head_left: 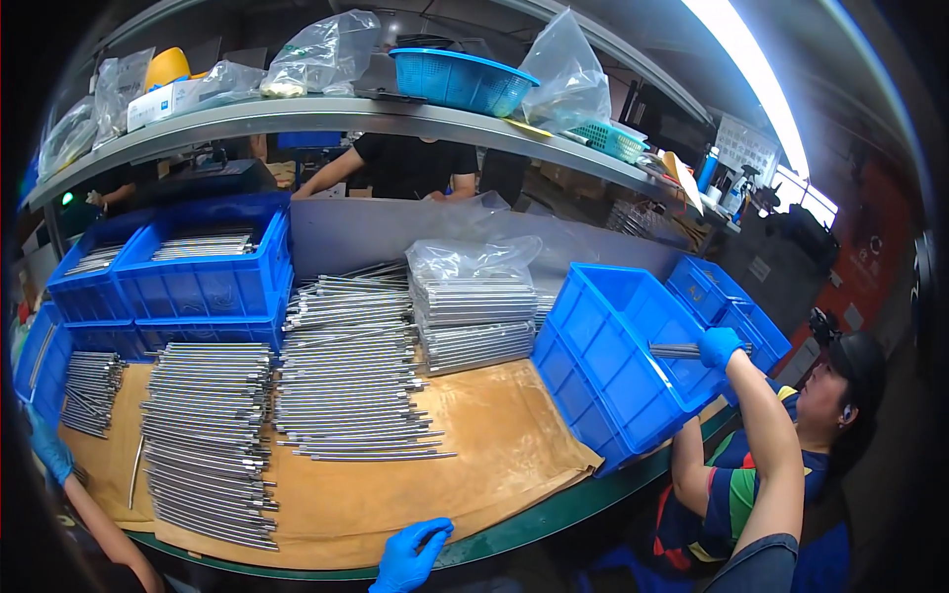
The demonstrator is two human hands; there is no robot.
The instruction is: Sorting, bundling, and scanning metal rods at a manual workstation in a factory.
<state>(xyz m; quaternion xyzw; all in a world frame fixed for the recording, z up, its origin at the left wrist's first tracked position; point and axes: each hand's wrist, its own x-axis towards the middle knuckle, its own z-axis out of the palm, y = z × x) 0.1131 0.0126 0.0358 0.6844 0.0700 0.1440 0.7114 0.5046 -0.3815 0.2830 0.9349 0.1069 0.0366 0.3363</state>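
My right hand (pixel 721 347), in a blue glove, reaches out at the right and grips a bundle of metal rods (pixel 674 350). The rods lie level over the open top of a blue crate (pixel 613 361), which stands on another crate. My left hand (pixel 410 555), also gloved in blue, is at the near table edge. Its thumb and finger curve together at the tips, and nothing shows between them. Beyond it, a wide row of metal rods (pixel 346 395) lies on brown paper (pixel 474 494). Another row of rods (pixel 208 445) is spread to the left.
Blue crates (pixel 198 287) with rods stand stacked at the back left. Bagged rods (pixel 474 321) are piled mid-back. A shelf (pixel 326 114) crosses above. A co-worker (pixel 820 435) is close at the right; another person's gloved hand (pixel 49 445) is at the far left.
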